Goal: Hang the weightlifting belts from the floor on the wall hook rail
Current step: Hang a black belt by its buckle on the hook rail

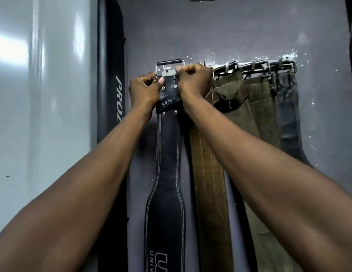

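A black leather belt point(167, 173) with white stitching hangs down the grey wall, its chrome buckle point(169, 64) raised at the left end of the wall hook rail point(255, 65). My left hand point(144, 89) grips the belt's top left edge just below the buckle. My right hand point(193, 79) is closed on the top right edge by the buckle. Right of it hang a brown belt point(208, 183), olive belts point(261, 107) and a dark belt point(288, 114) on the rail's hooks. Whether the buckle sits on a hook is hidden by my hands.
A tall dark padded post point(110, 75) with white lettering stands just left of the belts. Beyond it is a glossy pale panel point(43, 95). The grey wall point(230, 32) is chipped white around the rail. A dark object edges in at the top right.
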